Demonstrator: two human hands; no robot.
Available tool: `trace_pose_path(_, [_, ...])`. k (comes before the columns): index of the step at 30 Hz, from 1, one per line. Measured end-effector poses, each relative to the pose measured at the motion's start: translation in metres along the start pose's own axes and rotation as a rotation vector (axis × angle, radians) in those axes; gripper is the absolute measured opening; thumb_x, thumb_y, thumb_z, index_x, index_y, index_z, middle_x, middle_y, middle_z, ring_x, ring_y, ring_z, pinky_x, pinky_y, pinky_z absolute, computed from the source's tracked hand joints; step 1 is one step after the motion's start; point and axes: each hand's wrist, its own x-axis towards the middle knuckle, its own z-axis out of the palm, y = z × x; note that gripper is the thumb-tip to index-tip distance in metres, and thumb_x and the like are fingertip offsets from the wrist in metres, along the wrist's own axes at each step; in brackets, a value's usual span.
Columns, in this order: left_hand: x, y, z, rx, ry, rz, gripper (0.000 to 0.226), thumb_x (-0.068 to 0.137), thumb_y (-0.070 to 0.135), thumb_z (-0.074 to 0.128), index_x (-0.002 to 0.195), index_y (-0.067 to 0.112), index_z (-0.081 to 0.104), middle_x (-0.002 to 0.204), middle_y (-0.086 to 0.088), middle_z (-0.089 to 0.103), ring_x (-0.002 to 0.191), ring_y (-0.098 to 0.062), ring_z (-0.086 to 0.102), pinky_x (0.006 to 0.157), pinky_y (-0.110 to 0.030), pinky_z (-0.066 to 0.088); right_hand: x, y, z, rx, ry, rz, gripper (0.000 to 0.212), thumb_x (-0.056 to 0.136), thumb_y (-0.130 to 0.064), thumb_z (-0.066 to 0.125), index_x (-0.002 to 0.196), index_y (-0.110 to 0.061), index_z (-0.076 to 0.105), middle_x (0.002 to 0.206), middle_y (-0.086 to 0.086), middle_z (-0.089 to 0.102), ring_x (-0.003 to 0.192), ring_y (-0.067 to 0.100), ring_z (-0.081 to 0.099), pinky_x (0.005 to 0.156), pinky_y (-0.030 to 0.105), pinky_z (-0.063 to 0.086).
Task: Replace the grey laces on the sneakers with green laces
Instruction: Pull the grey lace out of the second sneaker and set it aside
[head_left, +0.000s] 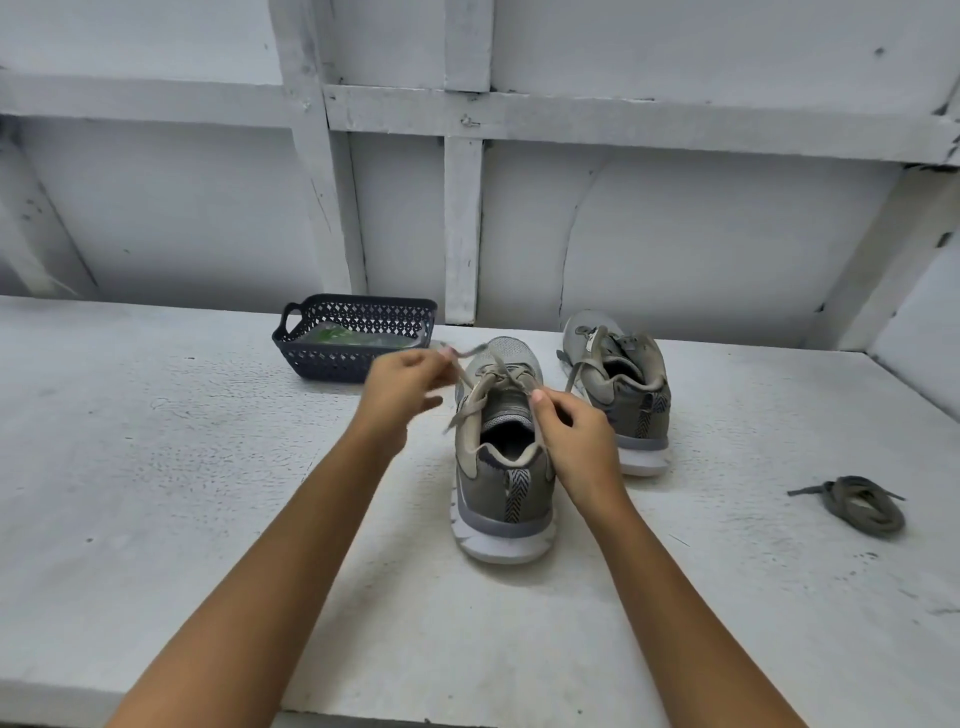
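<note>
We note a rough, speckled white painted tabletop (156, 441) spanning the width of the view. Towards its far edge, left of centre, stands a dark navy rectangular plastic basket (332, 358) with lattice walls and a loop handle at its left end. Behind the tabletop rises a white panelled wall (701, 249), framed by a white horizontal timber rail (623, 122) and a white vertical timber batten (462, 228). A small metal fastener (470, 122) sits where the two cross.

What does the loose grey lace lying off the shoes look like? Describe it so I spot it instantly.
Start at the white painted tabletop and go right of the far grey mesh sneaker, toward the table's right edge. There a grey fabric shoelace lies coiled in a loose bundle by itself. What sets it apart: it is threaded through no shoe and touches none.
</note>
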Motion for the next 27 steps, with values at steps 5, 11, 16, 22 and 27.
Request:
trace_pose_path(5, [0.015, 0.016, -0.018, -0.383, 0.136, -0.146, 0.019, 0.093, 0.027, 0.057, 0.083, 0.011, 0.062, 0.073, 0.001, 0.066, 0.077, -0.015, 0.063, 0.071, -0.032, 0.05, 0.001, 0.001, -0.001, -0.005, 0.002, -0.005, 0.034, 0.096, -0.033, 0.05, 0.119, -0.014, 0.066, 0.113, -0.001, 0.068, 0.102, 0.009, 0.058, 0.076, 0.009, 0.04])
trace_pose_path(11, [-0.016, -0.024, 0.009, 0.05, -0.092, -0.075, 0.025, 0.089, 0.034, 0.061, 0.091, 0.012, 0.072, 0.097, -0.005, 0.071, 0.096, -0.019, 0.064, 0.082, -0.039, 0.053, 0.002, 0.004, -0.001, -0.005, 0.024, -0.018, 0.033, 0.096, -0.031, 0.051, 0.117, -0.012, 0.067, 0.11, -0.001, 0.069, 0.098, 0.007, 0.057, 0.064, -0.006, 0.034])
trace_pose_path(16, [-0.016, -0.03, 0.018, -0.044, 0.063, 0.03, 0.009, 0.086, 0.019, 0.067, 0.079, 0.018, 0.072, 0.082, 0.002, 0.07, 0.084, -0.011, 0.063, 0.074, -0.027, 0.048, 0.002, 0.003, 0.0, 0.002, 0.02, -0.027, 0.032, 0.096, -0.031, 0.05, 0.116, -0.012, 0.067, 0.108, -0.002, 0.069, 0.096, 0.006, 0.057, 0.064, -0.005, 0.035])
trace_pose_path(22, [-0.007, -0.023, 0.022, -0.072, 0.113, 0.006, 0.02, 0.09, 0.016, 0.06, 0.07, 0.014, 0.064, 0.074, 0.001, 0.063, 0.084, -0.014, 0.059, 0.072, -0.028, 0.044, 0.002, 0.004, -0.001, -0.026, 0.009, -0.025, 0.033, 0.096, -0.033, 0.05, 0.117, -0.013, 0.066, 0.109, -0.002, 0.068, 0.098, 0.006, 0.057, 0.064, -0.004, 0.036])
trace_pose_path(27, [0.003, -0.011, 0.009, -0.251, 0.251, -0.054, 0.018, 0.09, 0.007, 0.053, 0.072, 0.011, 0.058, 0.086, -0.004, 0.061, 0.09, -0.017, 0.056, 0.077, -0.032, 0.047, 0.002, 0.004, -0.002, -0.024, -0.007, -0.031, 0.034, 0.096, -0.033, 0.049, 0.119, -0.013, 0.065, 0.111, -0.002, 0.068, 0.1, 0.007, 0.057, 0.068, 0.001, 0.036])
